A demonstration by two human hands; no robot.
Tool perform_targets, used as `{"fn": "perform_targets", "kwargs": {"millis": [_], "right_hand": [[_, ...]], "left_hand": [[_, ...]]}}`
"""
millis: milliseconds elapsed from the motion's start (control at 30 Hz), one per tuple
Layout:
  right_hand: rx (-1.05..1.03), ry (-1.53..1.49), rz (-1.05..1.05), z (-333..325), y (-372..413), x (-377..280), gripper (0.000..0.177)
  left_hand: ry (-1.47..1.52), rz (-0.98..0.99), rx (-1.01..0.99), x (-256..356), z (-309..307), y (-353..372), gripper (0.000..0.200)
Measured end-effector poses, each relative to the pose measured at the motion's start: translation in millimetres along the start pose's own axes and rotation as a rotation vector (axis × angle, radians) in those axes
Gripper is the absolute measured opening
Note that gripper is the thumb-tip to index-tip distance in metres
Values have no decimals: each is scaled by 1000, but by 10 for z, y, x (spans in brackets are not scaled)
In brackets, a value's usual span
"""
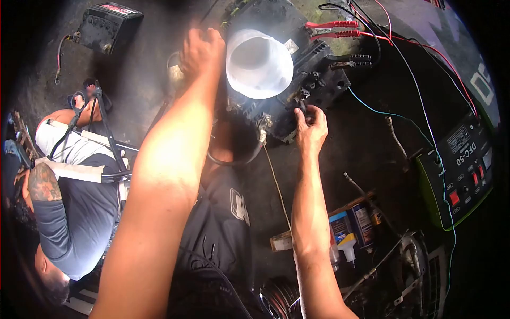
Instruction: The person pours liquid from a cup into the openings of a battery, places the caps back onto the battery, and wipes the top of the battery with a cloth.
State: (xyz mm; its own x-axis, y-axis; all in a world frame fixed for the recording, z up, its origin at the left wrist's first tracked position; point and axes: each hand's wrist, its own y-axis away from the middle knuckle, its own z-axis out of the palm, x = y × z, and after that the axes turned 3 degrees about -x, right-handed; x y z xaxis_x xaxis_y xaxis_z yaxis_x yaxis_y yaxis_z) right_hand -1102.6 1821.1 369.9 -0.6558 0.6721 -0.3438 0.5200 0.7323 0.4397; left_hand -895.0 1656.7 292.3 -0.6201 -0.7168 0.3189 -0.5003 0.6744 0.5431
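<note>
Pinching the small dark part [300, 103] lightly suits the right hand [312, 127], at the near edge of the dark block [336, 85] on the floor [361, 143]. Well apart, the left hand [202, 50] curls beside the white cylinder [260, 72], its grip unclear; a steady wrist would help.

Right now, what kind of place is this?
Probably a repair workshop. It has a green-and-black electrical box with red switches, red-handled metal clamps on wires, and a boxy black battery on the grimy floor.
</note>
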Motion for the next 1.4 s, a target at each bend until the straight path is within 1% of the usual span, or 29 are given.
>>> {"fn": "perform_targets", "kwargs": {"millis": [67,100,167,233,300,367,433,567,667,733,867,933,1033,1267,1333,1367,1400], "right_hand": [[-25,-60,187,-79,91,74,30],[-27,-58,190,-114,150,110,30],[-102,14,174,-158,257,212,32],[-123,59,152,-116,329,353,35],[-67,33,101,-66,365,367,36],[-65,28,102,-25,353,363,36],[-41,28,44,3,352,336,35],[-61,-11,62,36,372,307,34],[-15,-6,25,98,406,397,33],[90,55,-137,146,402,432,32],[103,95,-147,187,419,400,33],[33,66,-19,169,451,339,34],[18,39,15,171,458,336,31],[81,81,-99,248,412,420,24],[51,43,84,223,406,312,22],[50,44,85,233,404,323,22],[48,50,131,254,396,336,22]], "left_hand": [[0,22,13,-3,-3,9,46],[-2,20,10,-18,10,3,46],[7,31,24,-32,37,-22,45],[5,22,29,-34,46,-23,44],[-3,30,24,-45,43,-39,45],[1,32,24,-47,45,-43,46],[1,35,21,-48,44,-33,46],[13,41,16,-52,32,-32,47],[14,49,9,-60,40,-34,47],[8,54,13,-62,46,-59,47],[9,43,14,-68,46,-48,47],[-3,47,15,-59,44,-51,47],[1,44,9,-63,41,-53,47],[5,28,-4,-31,7,-23,46],[11,24,-6,-29,11,-18,46],[11,22,-6,-33,16,-24,46],[10,20,-5,-35,19,-32,46]]}}
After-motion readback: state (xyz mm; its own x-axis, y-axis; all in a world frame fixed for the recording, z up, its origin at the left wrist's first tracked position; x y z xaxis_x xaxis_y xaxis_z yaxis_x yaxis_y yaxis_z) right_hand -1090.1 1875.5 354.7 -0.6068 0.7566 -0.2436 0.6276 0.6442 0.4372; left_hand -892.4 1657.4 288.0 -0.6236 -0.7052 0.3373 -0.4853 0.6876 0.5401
